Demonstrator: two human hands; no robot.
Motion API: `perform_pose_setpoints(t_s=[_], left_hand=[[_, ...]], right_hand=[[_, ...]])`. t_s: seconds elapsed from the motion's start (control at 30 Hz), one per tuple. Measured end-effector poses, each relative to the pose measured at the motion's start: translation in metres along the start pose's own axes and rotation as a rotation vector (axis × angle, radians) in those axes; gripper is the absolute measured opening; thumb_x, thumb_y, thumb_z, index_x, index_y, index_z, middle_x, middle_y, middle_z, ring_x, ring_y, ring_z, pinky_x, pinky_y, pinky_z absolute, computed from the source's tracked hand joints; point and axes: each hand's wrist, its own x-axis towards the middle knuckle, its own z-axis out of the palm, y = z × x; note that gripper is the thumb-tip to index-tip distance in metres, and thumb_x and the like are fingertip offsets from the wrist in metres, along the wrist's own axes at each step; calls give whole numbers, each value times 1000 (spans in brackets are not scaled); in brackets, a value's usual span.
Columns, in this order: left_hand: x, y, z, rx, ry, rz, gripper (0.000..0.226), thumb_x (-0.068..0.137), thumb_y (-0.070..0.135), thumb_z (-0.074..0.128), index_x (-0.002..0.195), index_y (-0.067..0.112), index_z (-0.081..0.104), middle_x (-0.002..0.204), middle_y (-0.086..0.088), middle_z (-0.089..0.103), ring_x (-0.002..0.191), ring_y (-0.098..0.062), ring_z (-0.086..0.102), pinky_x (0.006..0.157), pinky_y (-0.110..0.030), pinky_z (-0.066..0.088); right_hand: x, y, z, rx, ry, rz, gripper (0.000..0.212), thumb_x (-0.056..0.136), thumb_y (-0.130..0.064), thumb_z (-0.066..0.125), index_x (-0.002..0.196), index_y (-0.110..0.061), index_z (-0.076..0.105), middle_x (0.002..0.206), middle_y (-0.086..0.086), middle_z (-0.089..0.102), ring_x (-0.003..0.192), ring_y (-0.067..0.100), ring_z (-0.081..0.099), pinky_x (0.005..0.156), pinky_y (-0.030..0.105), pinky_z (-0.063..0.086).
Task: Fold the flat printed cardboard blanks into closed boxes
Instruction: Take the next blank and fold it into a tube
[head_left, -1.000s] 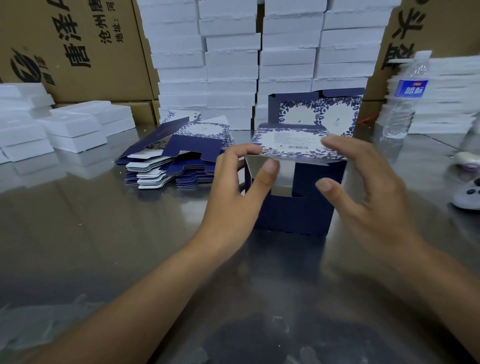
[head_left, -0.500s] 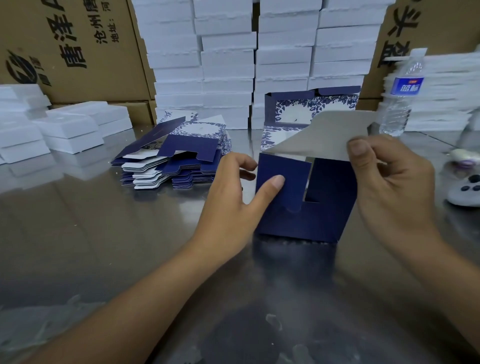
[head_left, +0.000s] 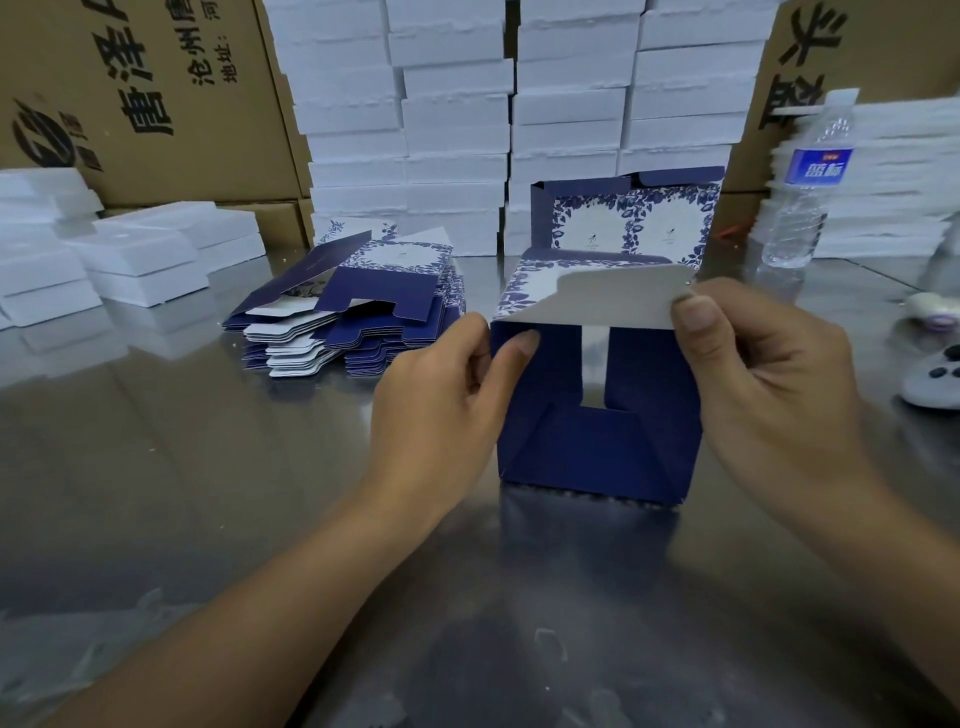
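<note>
A dark blue box (head_left: 592, 452) with white floral print lies on its side on the steel table, its end facing me. Two blue end flaps are folded in with a narrow gap between them. My left hand (head_left: 447, 405) grips the box's left edge, thumb on the left flap. My right hand (head_left: 763, 374) pinches the grey-white inner face of the top flap (head_left: 613, 304), which hangs over the opening. A pile of flat blue blanks (head_left: 353, 317) sits to the left behind the box.
Stacks of white boxes (head_left: 509, 114) and brown cartons (head_left: 156, 93) line the back. More white boxes (head_left: 140, 254) lie far left. A water bottle (head_left: 805, 192) stands at the right, with a white controller (head_left: 935, 379) near the right edge.
The second blue side flap has been folded in beside the first. My right hand has brought the top flap lower over the opening. My left thumb has slid to the box's left edge.
</note>
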Motion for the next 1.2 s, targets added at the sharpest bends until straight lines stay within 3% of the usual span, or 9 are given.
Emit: perform_pose_setpoints(t_s=[0.2, 0.27, 0.4, 0.47, 0.57, 0.67, 0.77, 1.0, 1.2], left_hand=[[1, -1, 0, -15, -6, -30, 44, 89, 45, 51, 60, 17, 34, 49, 0, 38, 52, -22, 36, 49, -36, 31], [2, 0, -1, 1, -33, -21, 42, 91, 47, 44, 61, 21, 30, 47, 2, 33, 50, -19, 36, 48, -38, 34], [2, 1, -5, 60, -83, 83, 36, 93, 48, 26, 65, 27, 25, 50, 1, 39, 56, -33, 57, 51, -48, 41], [2, 1, -6, 86, -81, 118, 35, 95, 45, 28, 66, 25, 27, 50, -3, 44, 54, -33, 58, 49, -47, 39], [2, 2, -5, 100, -83, 127, 34, 97, 36, 36, 68, 18, 31, 50, -8, 48, 52, -34, 55, 49, -48, 39], [3, 2, -5, 90, -90, 118, 34, 96, 37, 35, 65, 26, 25, 50, -7, 45, 54, -36, 57, 50, -47, 39], [4, 2, -4, 66, -109, 84, 37, 96, 39, 38, 64, 28, 23, 50, -4, 43, 56, -36, 58, 52, -48, 40], [1, -6, 1, 125, -395, -28, 41, 95, 45, 40, 63, 22, 31, 55, -6, 50, 63, -30, 61, 63, -48, 45], [3, -10, -1, 131, -413, 7, 42, 97, 44, 37, 61, 23, 32, 56, -8, 54, 61, -29, 60, 60, -47, 46]], right_hand=[[0, -1, 0, -3, -30, -7, 23, 95, -32, 42, 72, -36, 39, 64, -33, 52, 62, -12, 49, 57, 2, 31], [-1, 1, 1, -13, -11, -6, 25, 95, -36, 42, 72, -40, 34, 64, -33, 53, 62, -12, 49, 57, 3, 31], [0, 4, 0, 9, 3, 14, 28, 96, -32, 40, 68, -40, 42, 63, -30, 52, 61, -11, 47, 57, 2, 30], [1, 4, -1, 20, -5, 20, 32, 96, -31, 41, 68, -44, 50, 62, -28, 51, 60, -10, 45, 57, 3, 30], [1, 5, -1, 12, -12, 14, 29, 96, -30, 40, 69, -40, 44, 63, -29, 52, 60, -10, 46, 57, 3, 29], [1, 5, -1, 15, -9, 17, 32, 96, -31, 41, 69, -44, 51, 62, -29, 52, 59, -9, 46, 56, 3, 29], [1, 6, -2, -5, -5, 8, 27, 96, -29, 40, 72, -41, 43, 62, -30, 52, 59, -10, 45, 56, 3, 29], [0, 8, -1, -29, 13, 35, 28, 96, -32, 41, 71, -42, 48, 61, -29, 51, 59, -9, 45, 56, 3, 30], [-1, 9, -2, -36, 20, 52, 34, 96, -30, 41, 62, -32, 42, 59, -25, 48, 56, -7, 39, 55, 5, 28]])
